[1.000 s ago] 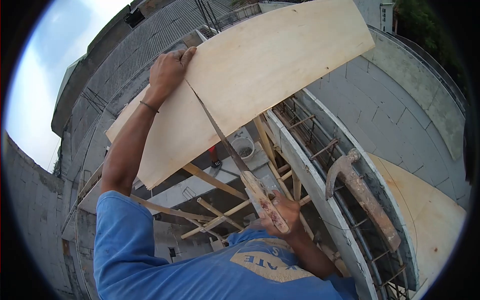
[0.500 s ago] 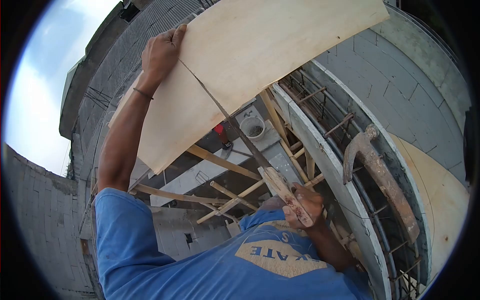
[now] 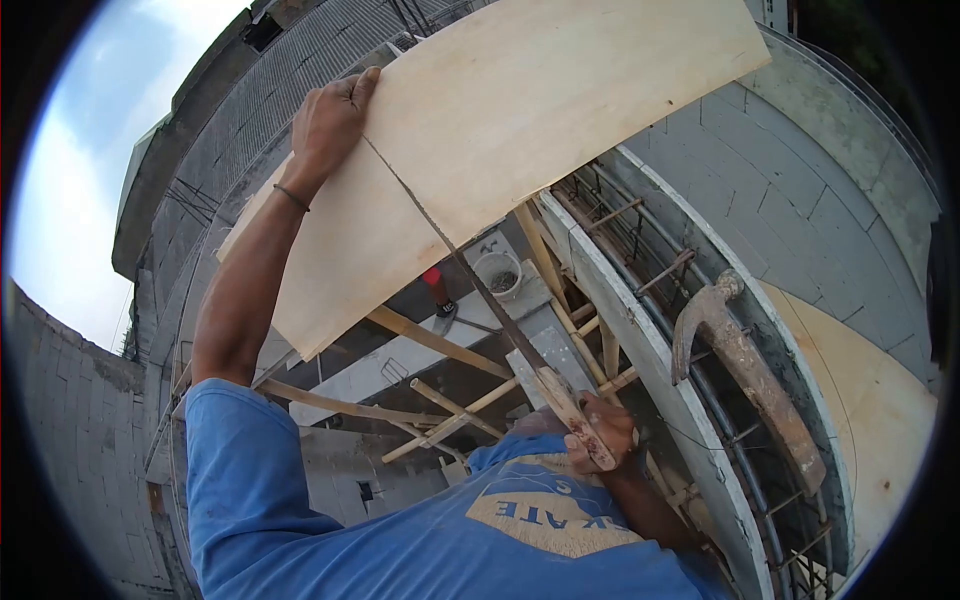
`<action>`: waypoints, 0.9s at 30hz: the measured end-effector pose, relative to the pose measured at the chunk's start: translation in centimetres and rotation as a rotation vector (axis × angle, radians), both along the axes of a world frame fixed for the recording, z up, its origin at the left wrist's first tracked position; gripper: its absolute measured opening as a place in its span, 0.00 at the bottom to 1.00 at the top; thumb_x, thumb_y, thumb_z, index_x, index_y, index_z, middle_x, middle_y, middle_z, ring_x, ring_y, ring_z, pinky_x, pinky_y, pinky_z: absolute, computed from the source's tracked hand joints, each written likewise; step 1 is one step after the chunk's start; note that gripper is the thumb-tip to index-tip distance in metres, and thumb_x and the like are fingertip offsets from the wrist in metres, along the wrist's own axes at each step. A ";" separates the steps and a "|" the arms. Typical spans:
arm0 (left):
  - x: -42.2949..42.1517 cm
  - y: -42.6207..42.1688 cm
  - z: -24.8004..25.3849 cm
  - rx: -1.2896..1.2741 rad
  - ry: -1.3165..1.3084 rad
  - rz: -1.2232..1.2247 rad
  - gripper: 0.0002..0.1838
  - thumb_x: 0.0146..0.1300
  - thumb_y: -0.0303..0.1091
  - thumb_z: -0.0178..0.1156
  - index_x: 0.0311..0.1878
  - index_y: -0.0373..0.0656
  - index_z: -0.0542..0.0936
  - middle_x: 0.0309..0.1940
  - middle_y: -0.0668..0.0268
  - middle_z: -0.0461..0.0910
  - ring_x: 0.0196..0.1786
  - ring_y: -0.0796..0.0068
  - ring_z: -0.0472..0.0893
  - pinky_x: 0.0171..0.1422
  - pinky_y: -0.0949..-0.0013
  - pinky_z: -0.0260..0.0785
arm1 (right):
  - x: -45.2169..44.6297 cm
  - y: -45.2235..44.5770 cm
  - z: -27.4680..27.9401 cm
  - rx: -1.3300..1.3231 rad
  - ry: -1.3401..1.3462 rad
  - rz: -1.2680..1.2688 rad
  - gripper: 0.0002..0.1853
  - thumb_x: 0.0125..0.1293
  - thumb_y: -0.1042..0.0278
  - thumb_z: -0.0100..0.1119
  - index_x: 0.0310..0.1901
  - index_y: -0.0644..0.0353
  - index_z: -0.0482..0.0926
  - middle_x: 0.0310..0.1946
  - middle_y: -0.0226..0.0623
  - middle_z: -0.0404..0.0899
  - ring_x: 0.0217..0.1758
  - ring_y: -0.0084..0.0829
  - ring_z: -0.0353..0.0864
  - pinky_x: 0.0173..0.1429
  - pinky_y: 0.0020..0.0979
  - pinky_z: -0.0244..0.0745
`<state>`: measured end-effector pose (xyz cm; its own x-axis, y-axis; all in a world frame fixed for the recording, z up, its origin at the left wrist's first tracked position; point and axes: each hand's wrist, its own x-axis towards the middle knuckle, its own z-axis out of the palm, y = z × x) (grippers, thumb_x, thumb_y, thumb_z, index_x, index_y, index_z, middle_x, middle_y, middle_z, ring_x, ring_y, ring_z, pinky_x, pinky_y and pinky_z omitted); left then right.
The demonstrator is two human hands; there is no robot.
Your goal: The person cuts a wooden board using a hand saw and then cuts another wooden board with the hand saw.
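A large, pale plywood sheet [image 3: 540, 110] spans the upper middle, with a thin saw cut running across it. My left hand [image 3: 335, 115] grips the sheet's far edge beside the far end of that cut, fingers partly hidden behind it. Lower right, my right hand [image 3: 608, 435] is wrapped around the worn wooden handle of a handsaw [image 3: 500, 318]. The saw's dark blade slants up from the handle to the sheet's near edge, in line with the cut. A rusty claw hammer [image 3: 755, 370] lies to the right, across the curved formwork.
Curved formwork panels [image 3: 640, 315] hold steel rebar [image 3: 735, 425] on the right. Bamboo poles [image 3: 455, 415] cross below the sheet. Farther down are a white bucket [image 3: 497, 275] and another person's leg [image 3: 437, 288]. Grey block walls [image 3: 80, 430] stand around.
The view has shifted a little, so most things sit lower. The saw handle is slightly farther from the plywood edge, drawn back toward my body. My left hand keeps its grip.
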<state>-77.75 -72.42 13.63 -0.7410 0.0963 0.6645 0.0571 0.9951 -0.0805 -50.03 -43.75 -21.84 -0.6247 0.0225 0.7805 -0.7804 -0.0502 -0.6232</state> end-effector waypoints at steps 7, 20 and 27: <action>1.2 1.7 1.8 -0.007 -0.065 -0.022 0.30 0.79 0.66 0.47 0.57 0.55 0.90 0.36 0.55 0.90 0.44 0.48 0.89 0.52 0.51 0.79 | -9.8 -5.6 12.4 0.108 0.046 -0.063 0.08 0.56 0.71 0.74 0.31 0.64 0.84 0.22 0.37 0.82 0.21 0.44 0.79 0.29 0.39 0.75; 0.4 1.0 0.1 0.054 -0.041 -0.052 0.30 0.80 0.64 0.48 0.55 0.50 0.89 0.36 0.51 0.89 0.45 0.46 0.88 0.52 0.51 0.78 | -9.7 -4.9 11.8 0.079 -0.039 -0.005 0.09 0.57 0.68 0.74 0.29 0.64 0.83 0.23 0.43 0.82 0.21 0.44 0.82 0.26 0.38 0.75; -0.4 -0.7 -0.3 0.028 -0.028 -0.030 0.31 0.79 0.66 0.47 0.56 0.55 0.90 0.37 0.52 0.89 0.45 0.46 0.88 0.53 0.49 0.79 | -3.3 -1.5 4.9 0.110 0.030 -0.035 0.09 0.58 0.69 0.71 0.34 0.68 0.86 0.28 0.47 0.87 0.33 0.43 0.92 0.43 0.43 0.87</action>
